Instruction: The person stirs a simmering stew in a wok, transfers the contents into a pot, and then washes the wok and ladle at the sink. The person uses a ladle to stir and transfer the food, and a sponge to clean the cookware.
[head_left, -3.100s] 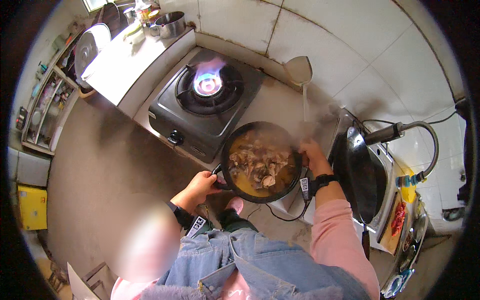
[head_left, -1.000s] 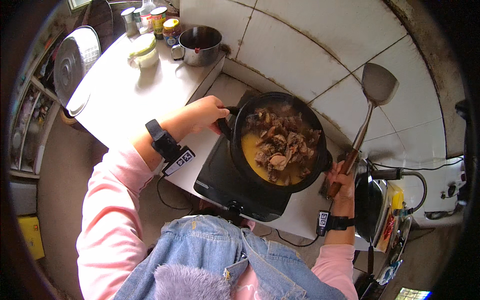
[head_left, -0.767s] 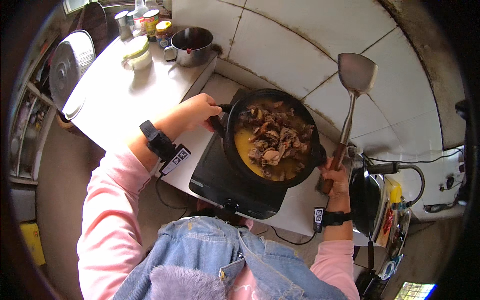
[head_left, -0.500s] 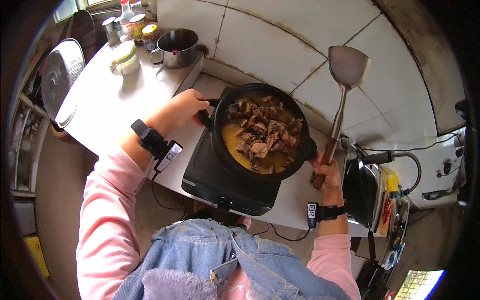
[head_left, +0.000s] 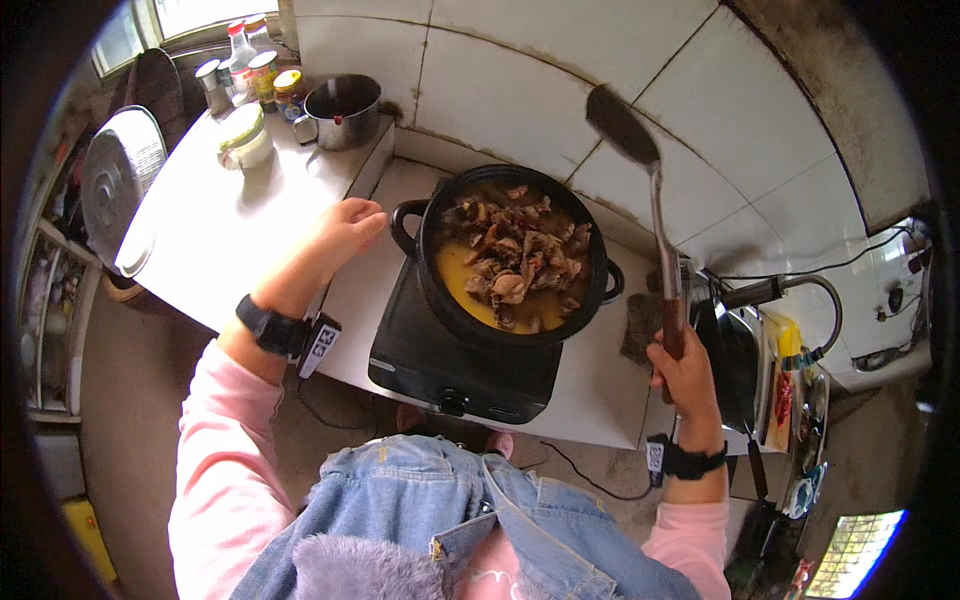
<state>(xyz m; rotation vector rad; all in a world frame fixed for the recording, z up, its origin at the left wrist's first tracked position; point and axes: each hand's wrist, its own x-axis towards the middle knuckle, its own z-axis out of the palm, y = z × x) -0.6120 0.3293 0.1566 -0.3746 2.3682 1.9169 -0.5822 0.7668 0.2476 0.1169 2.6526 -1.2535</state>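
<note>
A black two-handled pot [head_left: 432, 270] stands on a black portable cooker [head_left: 468, 378]. Chunks of meat [head_left: 525, 255] sit in yellowish broth inside it. Just left of the pot's left handle [head_left: 402, 226], my left hand [head_left: 345, 235] hovers with its fingers curled together, apart from the handle and apparently holding nothing. My right hand [head_left: 690, 375] grips the wooden handle of a wok spatula [head_left: 655, 205] to the right of the pot. The spatula points upward, its blade raised in front of the tiled wall and seen at a slant. No hand touches the pot.
On the left counter [head_left: 190, 220] stand a metal pot [head_left: 342, 112], a lidded jar [head_left: 245, 138] and several seasoning bottles [head_left: 240, 65]. A round metal lid [head_left: 122, 185] leans at the far left. A dark wok [head_left: 728, 370] and a bent faucet [head_left: 815, 300] are on the right. White tiles [head_left: 500, 75] rise behind.
Both hands have let go of the pot's handles and moved outward. My right hand now grips the spatula more fully, and its blade has turned and tipped left. The pot sits slightly further left.
</note>
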